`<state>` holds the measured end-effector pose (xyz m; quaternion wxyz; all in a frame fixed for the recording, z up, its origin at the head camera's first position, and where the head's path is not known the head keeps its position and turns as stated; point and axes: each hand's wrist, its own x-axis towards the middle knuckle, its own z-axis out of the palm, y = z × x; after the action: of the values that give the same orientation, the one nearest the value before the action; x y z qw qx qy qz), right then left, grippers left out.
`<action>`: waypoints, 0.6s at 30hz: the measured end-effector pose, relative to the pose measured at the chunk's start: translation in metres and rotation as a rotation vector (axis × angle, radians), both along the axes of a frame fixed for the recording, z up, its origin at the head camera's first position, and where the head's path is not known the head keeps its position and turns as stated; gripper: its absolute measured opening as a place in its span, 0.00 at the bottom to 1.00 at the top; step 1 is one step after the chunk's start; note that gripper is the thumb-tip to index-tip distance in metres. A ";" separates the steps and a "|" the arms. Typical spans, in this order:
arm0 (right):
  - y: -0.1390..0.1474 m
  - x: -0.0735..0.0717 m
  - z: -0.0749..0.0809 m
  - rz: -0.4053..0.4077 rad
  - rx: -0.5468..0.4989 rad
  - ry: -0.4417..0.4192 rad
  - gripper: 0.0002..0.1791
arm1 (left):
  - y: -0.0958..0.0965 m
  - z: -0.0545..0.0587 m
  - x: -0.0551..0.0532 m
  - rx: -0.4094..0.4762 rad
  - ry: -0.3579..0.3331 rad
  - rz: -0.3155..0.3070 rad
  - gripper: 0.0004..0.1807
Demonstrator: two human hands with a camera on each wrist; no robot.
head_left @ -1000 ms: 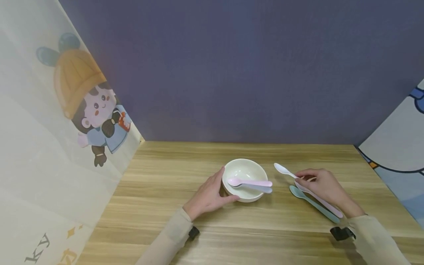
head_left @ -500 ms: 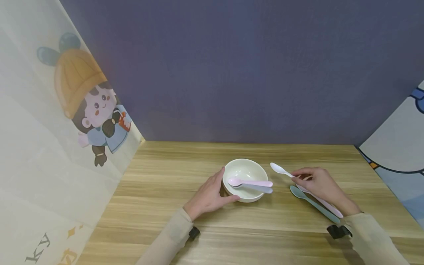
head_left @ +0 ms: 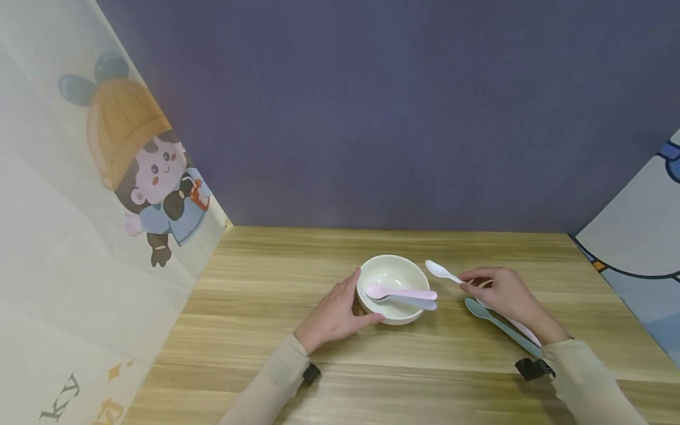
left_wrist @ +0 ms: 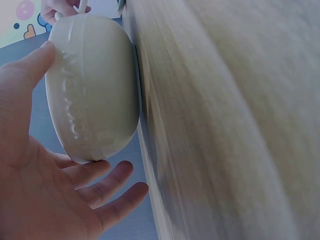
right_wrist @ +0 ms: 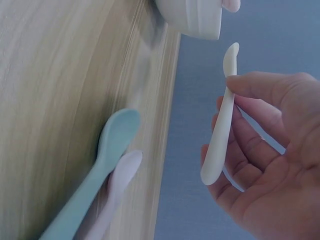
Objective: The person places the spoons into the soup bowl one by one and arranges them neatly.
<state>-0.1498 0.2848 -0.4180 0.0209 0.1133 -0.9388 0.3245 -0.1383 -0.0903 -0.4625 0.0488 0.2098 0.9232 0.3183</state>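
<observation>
My left hand (head_left: pixel 334 313) holds the near-left side of a white bowl (head_left: pixel 390 273), its thumb and forefinger spread along the rim. The other fingers hang loosely by the wall in the left wrist view. Across the bowl lie a pink spoon (head_left: pixel 409 293) and a grey-lavender spoon (head_left: pixel 417 303), handles jutting over the right rim. My right hand (head_left: pixel 504 295) pinches a white spoon (right_wrist: pixel 220 135) between thumb and fingers, raised off the table, its scoop pointing at the bowl. Beneath that hand rest a teal spoon (head_left: pixel 499 324) and a pale pink spoon (right_wrist: pixel 122 175), partly hidden in the head view.
The wooden table (head_left: pixel 276 254) meets a dark blue panel (head_left: pixel 372 118) at the back. A white wall (head_left: pixel 64 265) with a cartoon figure (head_left: pixel 151 171) stands at the left, and another printed panel (head_left: pixel 632 236) at the right.
My right hand has moved left with the white spoon, bringing its scoop closer to the bowl. My left hand, the bowl and the spoons in it stay where they were.
</observation>
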 end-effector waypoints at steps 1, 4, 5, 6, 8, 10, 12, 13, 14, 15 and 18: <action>-0.001 0.000 0.000 0.000 0.000 -0.004 0.12 | 0.000 0.000 0.000 0.001 0.001 -0.001 0.66; -0.004 -0.001 -0.002 0.000 -0.005 -0.008 0.11 | 0.000 0.000 0.000 0.002 0.001 -0.001 0.65; -0.005 -0.002 -0.002 0.000 -0.005 -0.010 0.11 | 0.000 0.000 0.000 0.002 0.001 0.000 0.65; -0.006 -0.002 -0.002 0.001 -0.007 -0.007 0.11 | 0.000 0.000 0.000 0.003 0.000 0.000 0.66; -0.008 -0.002 -0.002 0.006 -0.012 -0.002 0.11 | -0.001 0.000 0.000 0.003 -0.003 0.002 0.66; -0.009 -0.003 -0.002 0.014 -0.011 0.001 0.11 | -0.001 0.000 0.000 0.002 -0.005 0.004 0.66; -0.010 -0.004 -0.002 0.023 -0.007 0.002 0.11 | -0.001 0.000 0.000 0.003 -0.006 0.004 0.66; -0.010 -0.005 -0.002 0.028 -0.005 -0.001 0.11 | -0.001 0.000 0.000 0.003 -0.007 0.003 0.66; -0.011 -0.005 -0.002 0.032 -0.006 -0.005 0.11 | -0.001 0.000 0.000 0.004 -0.006 0.003 0.66; -0.011 -0.005 -0.001 0.035 -0.004 -0.009 0.11 | -0.001 0.000 0.000 0.004 -0.005 0.001 0.66; -0.012 -0.006 -0.001 0.041 -0.009 -0.011 0.11 | -0.001 0.000 0.000 0.005 -0.005 -0.002 0.66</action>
<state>-0.1561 0.2723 -0.4189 0.0095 0.1304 -0.9349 0.3299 -0.1383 -0.0909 -0.4627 0.0511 0.2098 0.9222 0.3210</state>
